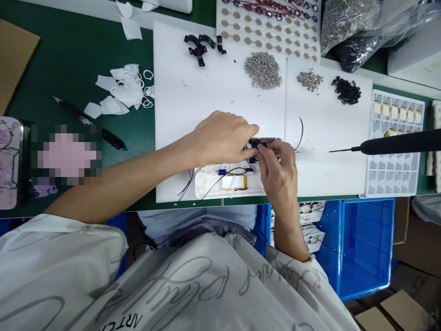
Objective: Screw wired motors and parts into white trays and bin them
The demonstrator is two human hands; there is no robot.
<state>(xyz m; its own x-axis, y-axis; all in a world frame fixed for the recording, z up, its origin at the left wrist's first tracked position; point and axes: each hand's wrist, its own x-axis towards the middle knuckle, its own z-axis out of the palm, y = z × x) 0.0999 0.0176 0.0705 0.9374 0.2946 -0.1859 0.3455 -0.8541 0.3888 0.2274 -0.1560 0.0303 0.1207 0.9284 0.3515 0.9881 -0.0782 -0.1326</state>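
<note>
My left hand (220, 138) reaches in from the left and its fingertips lie on a dark, metal-rimmed part (263, 144). My right hand (278, 172) pinches the same part from below, and my fingers hide much of it. Under both hands sits an open white plastic housing (227, 184) on a white foam sheet (213, 92). The housing holds small blue components (222, 172), black wires and a flat battery (234, 182).
A black electric screwdriver (396, 143) lies at the right over a white tray (394, 184). Screws (262, 70), black rings (346, 90) and black clips (200, 48) lie on the foam. A blue crate (367, 248) stands below the bench edge.
</note>
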